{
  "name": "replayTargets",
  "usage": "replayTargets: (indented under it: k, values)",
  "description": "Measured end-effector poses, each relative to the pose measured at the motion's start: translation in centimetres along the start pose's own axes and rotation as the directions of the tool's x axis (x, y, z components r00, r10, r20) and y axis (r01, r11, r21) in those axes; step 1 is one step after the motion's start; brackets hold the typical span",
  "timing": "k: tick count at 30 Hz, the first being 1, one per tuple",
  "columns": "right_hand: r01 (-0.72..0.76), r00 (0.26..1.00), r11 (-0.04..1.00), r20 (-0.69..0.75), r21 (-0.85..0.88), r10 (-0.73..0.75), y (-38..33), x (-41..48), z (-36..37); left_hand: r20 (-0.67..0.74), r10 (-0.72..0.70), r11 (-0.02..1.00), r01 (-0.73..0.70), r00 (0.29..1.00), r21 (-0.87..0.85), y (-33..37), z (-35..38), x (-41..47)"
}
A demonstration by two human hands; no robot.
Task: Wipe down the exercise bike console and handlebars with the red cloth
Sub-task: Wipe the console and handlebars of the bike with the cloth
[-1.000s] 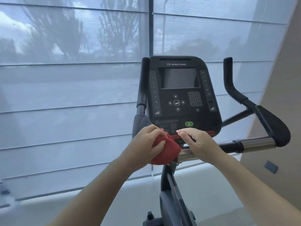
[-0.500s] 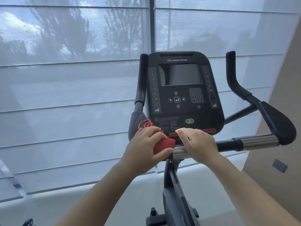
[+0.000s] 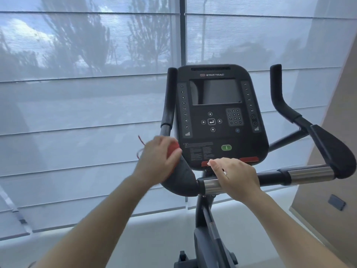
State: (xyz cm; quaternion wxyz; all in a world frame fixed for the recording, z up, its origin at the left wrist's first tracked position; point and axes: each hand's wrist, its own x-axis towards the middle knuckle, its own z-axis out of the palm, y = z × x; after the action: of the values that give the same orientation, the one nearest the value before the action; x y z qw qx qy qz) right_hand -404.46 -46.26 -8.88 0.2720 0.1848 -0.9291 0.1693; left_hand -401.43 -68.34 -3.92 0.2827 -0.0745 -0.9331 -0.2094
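Observation:
The black exercise bike console (image 3: 222, 117) stands ahead with a dark screen and a green button. My left hand (image 3: 158, 159) grips the bunched red cloth (image 3: 172, 148) against the left black elbow pad of the handlebars (image 3: 181, 180), just left of the console; the hand is motion-blurred and a red thread trails off to its left. My right hand (image 3: 237, 176) rests over the chrome centre bar (image 3: 210, 185) below the console, fingers curled around it. The right handlebar (image 3: 328, 151) and its upright grip stand untouched.
The bike's black frame post (image 3: 208, 229) descends below the bar. A large window with sheer blinds (image 3: 87, 113) fills the background. A beige wall (image 3: 332, 171) with a small dark fitting stands close on the right. Pale floor lies below.
My left hand has carried the red cloth from the centre bar leftward and up onto the left elbow pad. My right hand has stayed on the centre bar.

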Motion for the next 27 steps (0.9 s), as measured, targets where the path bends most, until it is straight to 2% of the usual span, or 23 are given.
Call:
replayTargets:
  k: [3, 7, 10, 15, 19, 23, 27]
  values:
    - [0.024, 0.999, 1.0, -0.022, -0.008, -0.024, -0.2, -0.1, -0.1, -0.032, 0.071, 0.992, -0.067, 0.997, 0.109, 0.9, 1.8, -2.5]
    - [0.106, 0.993, 0.994, -0.05, 0.0, -0.106, 0.4, -0.6, -0.5, -0.052, 0.113, 0.993, -0.11, 0.992, 0.052, -0.3, 1.5, -2.9]
    - [0.028, 0.992, 0.991, -0.115, -0.129, -0.043, 1.6, -1.2, -0.6, -0.001, 0.118, 0.993, -0.118, 0.993, 0.03, -0.8, 1.5, -1.5]
    - [0.025, 0.989, 0.995, -0.144, -0.098, -0.039, 1.6, -1.1, -0.3, 0.088, 0.007, 0.996, -0.015, 0.996, 0.09, -0.4, 1.8, 2.0]
    - [0.01, 0.982, 0.995, -0.186, -0.094, -0.027, 1.6, -1.7, 0.0, 0.032, -0.002, 0.999, 0.001, 0.999, 0.035, 0.1, 1.9, 0.5]
    - [-0.019, 0.989, 0.993, -0.149, -0.119, 0.001, 1.5, -1.7, 0.1, 0.011, 0.07, 0.997, -0.07, 0.997, 0.023, 0.9, 1.7, -2.6]
    - [-0.034, 0.983, 0.993, -0.185, -0.111, 0.013, 1.4, -1.7, 0.5, -0.017, 0.125, 0.992, -0.125, 0.992, 0.027, 1.2, 1.9, -5.0]
